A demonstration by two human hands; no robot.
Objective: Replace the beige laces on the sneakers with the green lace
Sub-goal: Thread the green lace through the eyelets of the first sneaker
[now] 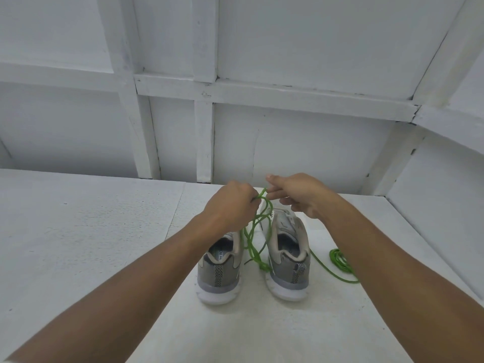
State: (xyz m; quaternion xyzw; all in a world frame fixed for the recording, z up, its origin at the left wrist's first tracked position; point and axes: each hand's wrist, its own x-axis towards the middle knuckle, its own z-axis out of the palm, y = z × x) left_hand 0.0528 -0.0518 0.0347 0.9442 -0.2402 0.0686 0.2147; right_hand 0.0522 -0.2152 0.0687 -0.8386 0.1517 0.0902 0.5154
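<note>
Green lace (255,254) lifted above right sneaker (288,268), slack hanging left of its heel | left hand (230,205) pinches one strand; right hand (296,192) pinches another; probably untangling before threading | green coil (339,260) lies right of that sneaker

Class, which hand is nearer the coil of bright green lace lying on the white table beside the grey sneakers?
Right. The right hand, pinching green lace, is behind and left of the green coil; the left hand is farther left, above the left grey sneaker.

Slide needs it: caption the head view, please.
Over grey sneakers on a white table, the left hand and right hand pinch a green lace.
</note>
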